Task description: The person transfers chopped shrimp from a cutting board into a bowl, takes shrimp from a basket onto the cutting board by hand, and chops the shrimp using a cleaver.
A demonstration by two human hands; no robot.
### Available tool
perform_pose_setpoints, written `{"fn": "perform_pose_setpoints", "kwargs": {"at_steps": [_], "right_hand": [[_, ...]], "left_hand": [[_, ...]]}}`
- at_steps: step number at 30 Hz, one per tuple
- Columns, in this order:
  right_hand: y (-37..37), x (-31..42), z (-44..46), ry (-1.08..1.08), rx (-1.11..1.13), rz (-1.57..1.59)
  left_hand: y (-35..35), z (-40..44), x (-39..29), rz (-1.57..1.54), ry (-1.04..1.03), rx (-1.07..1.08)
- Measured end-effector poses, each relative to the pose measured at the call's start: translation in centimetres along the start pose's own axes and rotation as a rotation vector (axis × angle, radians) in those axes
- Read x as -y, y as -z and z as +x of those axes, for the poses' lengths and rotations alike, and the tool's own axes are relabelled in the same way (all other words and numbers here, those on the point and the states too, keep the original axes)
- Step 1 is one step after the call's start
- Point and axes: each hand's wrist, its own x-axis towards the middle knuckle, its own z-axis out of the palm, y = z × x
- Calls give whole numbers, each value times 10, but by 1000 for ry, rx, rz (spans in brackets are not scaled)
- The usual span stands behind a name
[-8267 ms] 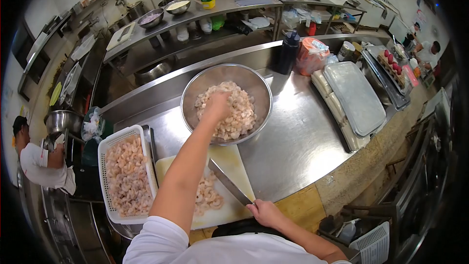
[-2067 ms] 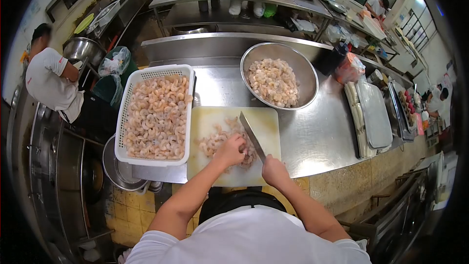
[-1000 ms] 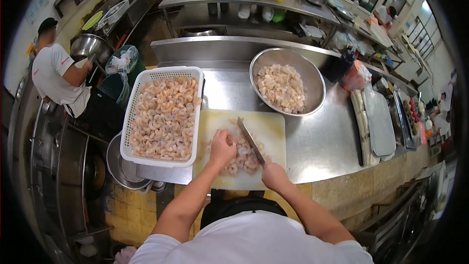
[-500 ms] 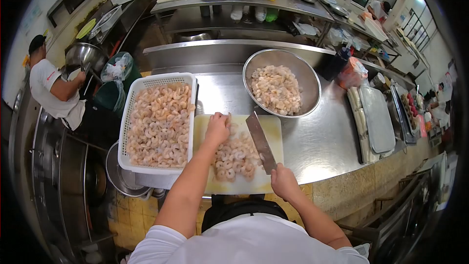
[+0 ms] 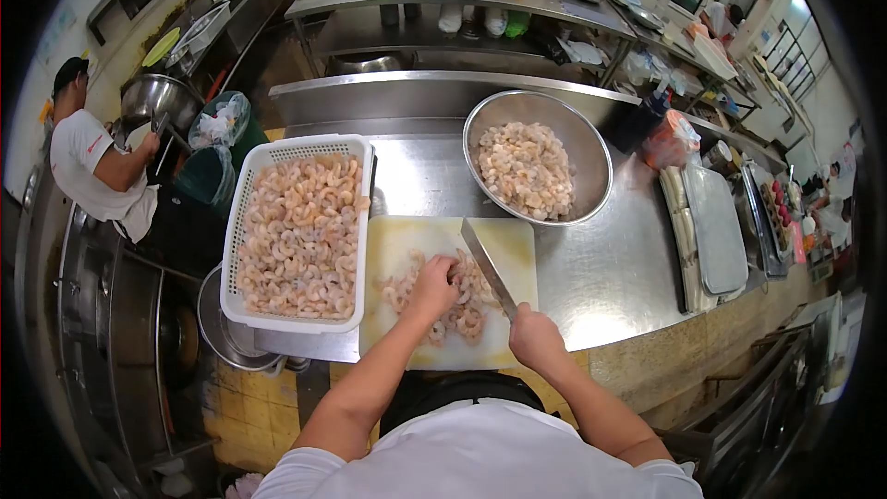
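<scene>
Peeled shrimp [image 5: 467, 322] lie in a loose pile on the white cutting board [image 5: 383, 245]. My left hand [image 5: 434, 288] is over the pile with its fingers curled together on shrimp; the fingertips are partly hidden. Wrapped round a handle, my right hand [image 5: 538, 340] holds a cleaver [image 5: 490, 268], its wide blade tilted and pointing away from me, just right of the left fingers and above the shrimp. To the left, a white perforated basket [image 5: 233, 259] is full of whole peeled shrimp [image 5: 300, 231]. Shrimp pieces [image 5: 525, 171] fill part of a steel bowl [image 5: 591, 189] behind the board.
A raised steel ledge [image 5: 397, 92] runs along the table's back. On the right lie a grey tray lid [image 5: 719, 231] and an orange-filled plastic bag [image 5: 672, 140]. A co-worker [image 5: 97, 157] stands at the left, near a lined bin [image 5: 226, 129]. A steel pot [image 5: 222, 333] sits below the basket.
My left hand has moved right and toward me, from the board's far left onto the shrimp pile. Shrimp are spread further left. The cleaver blade has turned more edge-on, still in my right hand.
</scene>
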Motion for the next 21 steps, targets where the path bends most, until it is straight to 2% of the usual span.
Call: {"fn": "perform_pose_setpoints", "kwargs": {"at_steps": [4, 10, 13, 17, 21], "right_hand": [[-35, -13, 34, 66, 0, -9], [-3, -6, 19, 56, 4, 40], [-5, 8, 5, 33, -5, 4], [-48, -9, 34, 126, -1, 1], [-25, -4, 47, 72, 20, -4]], "left_hand": [[2, 1, 9, 44, -4, 101], [4, -4, -3, -7, 81, 5], [7, -11, -4, 102, 2, -49], [5, -12, 5, 152, -36, -30], [4, -8, 6, 110, 14, -19]]}}
